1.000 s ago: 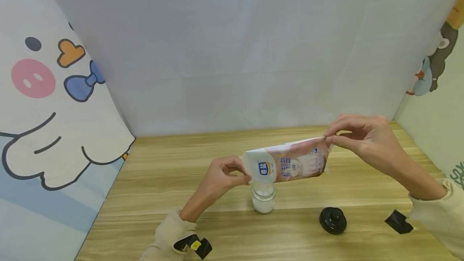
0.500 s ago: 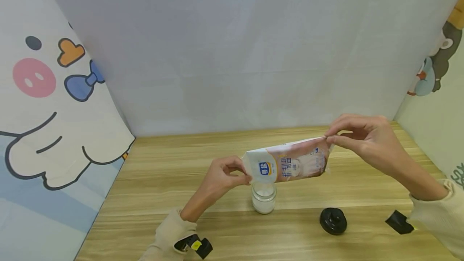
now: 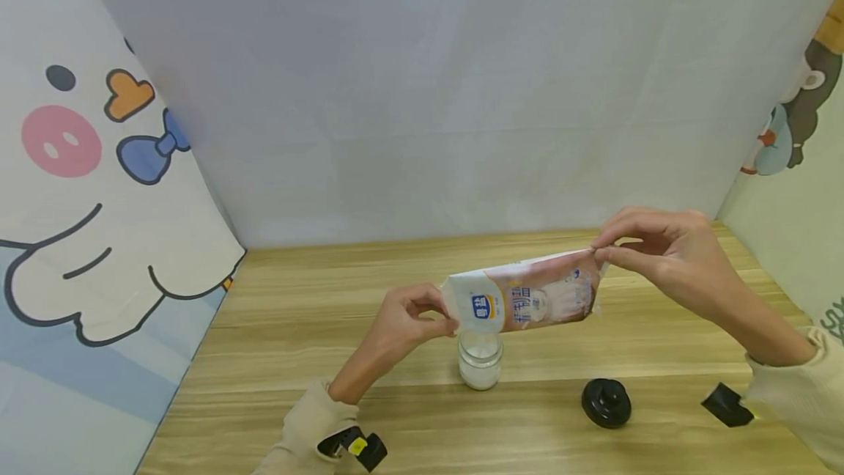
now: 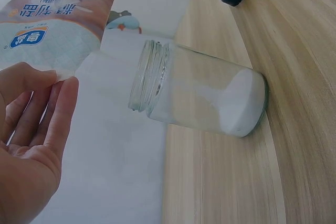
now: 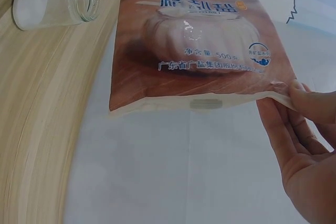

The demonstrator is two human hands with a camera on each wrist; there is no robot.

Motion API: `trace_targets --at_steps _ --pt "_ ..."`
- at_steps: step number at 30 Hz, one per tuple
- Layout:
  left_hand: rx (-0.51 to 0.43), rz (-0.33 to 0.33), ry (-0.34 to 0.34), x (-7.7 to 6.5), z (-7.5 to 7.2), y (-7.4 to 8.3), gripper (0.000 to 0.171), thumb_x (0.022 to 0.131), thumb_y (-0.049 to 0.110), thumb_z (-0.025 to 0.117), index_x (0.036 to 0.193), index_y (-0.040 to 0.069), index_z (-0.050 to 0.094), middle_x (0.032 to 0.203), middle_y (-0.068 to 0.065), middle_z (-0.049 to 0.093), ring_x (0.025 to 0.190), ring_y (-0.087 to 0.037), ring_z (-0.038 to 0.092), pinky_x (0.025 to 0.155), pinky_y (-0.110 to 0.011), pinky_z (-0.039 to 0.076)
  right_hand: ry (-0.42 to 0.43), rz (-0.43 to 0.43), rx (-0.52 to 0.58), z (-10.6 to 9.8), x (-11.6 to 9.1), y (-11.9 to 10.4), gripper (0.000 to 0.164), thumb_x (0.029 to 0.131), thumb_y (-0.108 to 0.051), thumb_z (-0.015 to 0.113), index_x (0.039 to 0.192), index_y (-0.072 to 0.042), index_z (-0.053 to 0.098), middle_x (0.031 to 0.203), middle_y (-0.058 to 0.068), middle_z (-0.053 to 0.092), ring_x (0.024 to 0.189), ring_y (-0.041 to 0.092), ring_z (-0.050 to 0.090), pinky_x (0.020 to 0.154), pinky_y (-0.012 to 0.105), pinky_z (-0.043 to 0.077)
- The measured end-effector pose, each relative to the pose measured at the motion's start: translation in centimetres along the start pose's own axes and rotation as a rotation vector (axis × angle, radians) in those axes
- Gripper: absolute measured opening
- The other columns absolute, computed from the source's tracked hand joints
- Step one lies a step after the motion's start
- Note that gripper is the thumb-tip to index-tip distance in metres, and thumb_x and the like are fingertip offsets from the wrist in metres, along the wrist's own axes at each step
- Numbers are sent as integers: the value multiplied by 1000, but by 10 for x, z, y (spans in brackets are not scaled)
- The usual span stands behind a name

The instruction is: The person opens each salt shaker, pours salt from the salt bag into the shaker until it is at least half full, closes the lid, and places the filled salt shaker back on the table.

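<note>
A white and brown-pink salt bag [image 3: 541,295] with blue lettering is held sideways above the table, its right end higher. My left hand [image 3: 405,321] pinches the corner of its white end between thumb and fingers. At the other end, my right hand [image 3: 672,255] pinches the upper corner. Below the white end stands an upright glass jar [image 3: 480,369], its mouth partly hidden by the bag in the head view. The left wrist view shows white salt [image 4: 242,100] heaped in the bottom of the jar, and a thin pale streak between the bag's corner and the jar's mouth.
A black lid [image 3: 606,402] with a knob lies on the wooden table [image 3: 297,358], right of the jar. A pale cloth wall [image 3: 422,130] rises behind the table. Printed cartoon panels [image 3: 99,240] stand at the sides.
</note>
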State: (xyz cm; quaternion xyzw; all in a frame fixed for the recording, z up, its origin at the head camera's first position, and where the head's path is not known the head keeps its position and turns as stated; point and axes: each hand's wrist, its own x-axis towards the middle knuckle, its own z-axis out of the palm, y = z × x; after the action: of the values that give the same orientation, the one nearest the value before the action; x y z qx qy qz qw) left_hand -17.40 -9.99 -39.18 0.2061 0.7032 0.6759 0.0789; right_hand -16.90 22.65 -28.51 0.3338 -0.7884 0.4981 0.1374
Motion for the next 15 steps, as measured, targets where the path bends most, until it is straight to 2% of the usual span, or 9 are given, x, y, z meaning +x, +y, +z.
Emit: trace_targets --at_steps 15 --pt "8 6 -2 1 0 -2 11 76 -3 74 81 -1 64 85 -14 67 84 -25 64 73 -41 59 4 4 -5 0 0 1 13 82 11 66 89 0 70 90 13 64 81 17 62 76 21 55"
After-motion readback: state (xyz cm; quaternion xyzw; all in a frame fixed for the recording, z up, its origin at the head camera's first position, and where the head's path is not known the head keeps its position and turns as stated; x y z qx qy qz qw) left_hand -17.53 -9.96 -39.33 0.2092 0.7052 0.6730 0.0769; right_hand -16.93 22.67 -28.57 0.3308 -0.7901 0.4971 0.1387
